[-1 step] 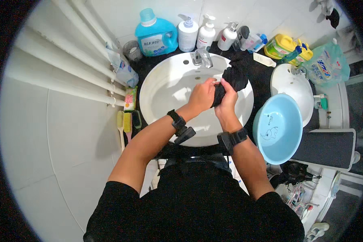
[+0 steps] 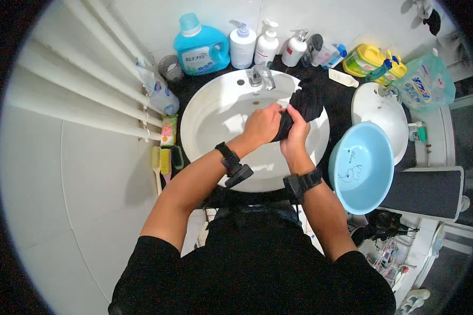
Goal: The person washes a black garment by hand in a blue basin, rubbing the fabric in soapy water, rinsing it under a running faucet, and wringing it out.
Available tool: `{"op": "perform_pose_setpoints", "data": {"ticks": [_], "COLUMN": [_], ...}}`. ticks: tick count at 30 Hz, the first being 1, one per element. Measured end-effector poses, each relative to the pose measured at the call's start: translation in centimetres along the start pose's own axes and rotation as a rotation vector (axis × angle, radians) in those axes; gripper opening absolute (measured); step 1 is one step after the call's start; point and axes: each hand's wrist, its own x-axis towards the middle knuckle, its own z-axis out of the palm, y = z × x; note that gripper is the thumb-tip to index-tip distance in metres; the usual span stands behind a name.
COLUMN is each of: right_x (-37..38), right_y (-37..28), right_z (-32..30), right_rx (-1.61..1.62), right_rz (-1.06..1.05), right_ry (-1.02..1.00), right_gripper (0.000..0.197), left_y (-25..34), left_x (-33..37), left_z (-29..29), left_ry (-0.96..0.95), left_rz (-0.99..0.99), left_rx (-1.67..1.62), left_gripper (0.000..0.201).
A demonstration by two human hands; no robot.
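Both my hands are closed round a bunched black cloth (image 2: 306, 103) above the right part of the white oval sink (image 2: 197, 118). My left hand (image 2: 263, 125) grips its lower left end, with the fingers curled. Right beside it, my right hand (image 2: 296, 128) wraps the cloth from the near side, thumb pointing away from me. The upper part of the cloth sticks out past my right hand toward the sink's far right rim. Its folds hide what kind of garment or fabric it is. Behind my hands stands the chrome faucet (image 2: 261, 77).
A blue detergent jug (image 2: 201, 50) and several pump bottles (image 2: 242, 48) line the back of the black counter. To the right are a light blue basin (image 2: 363, 168), a smaller white sink (image 2: 376, 110) and yellow bottles (image 2: 363, 60). Brushes (image 2: 165, 159) and white pipes (image 2: 84, 68) are at the left.
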Motion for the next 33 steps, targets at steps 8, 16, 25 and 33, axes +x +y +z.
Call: {"op": "perform_pose_setpoints", "data": {"ticks": [8, 16, 25, 33], "right_x": [-0.7, -0.8, 0.2, 2.0], "right_y": [-2.9, -4.0, -2.4, 1.4], "right_z": [-3.7, -5.8, -7.0, -3.1], "right_rx": [-0.186, -0.095, -0.154, -0.332], "right_rz": [-0.26, -0.158, -0.142, -0.326], "right_ry": [0.058, 0.033, 0.063, 0.012], "right_gripper": [0.028, 0.031, 0.032, 0.033], "left_y": [2.1, -4.4, -0.4, -2.5], "left_x": [13.4, 21.0, 15.5, 0.2], "left_z": [-1.9, -0.6, 1.3, -0.2], "left_ry": [-0.164, -0.498, -0.708, 0.182], "left_rz": [0.233, -0.345, 0.06, -0.409], "left_rx": [0.866, 0.882, 1.162, -0.105], "left_gripper": [0.029, 0.031, 0.032, 0.031]}}
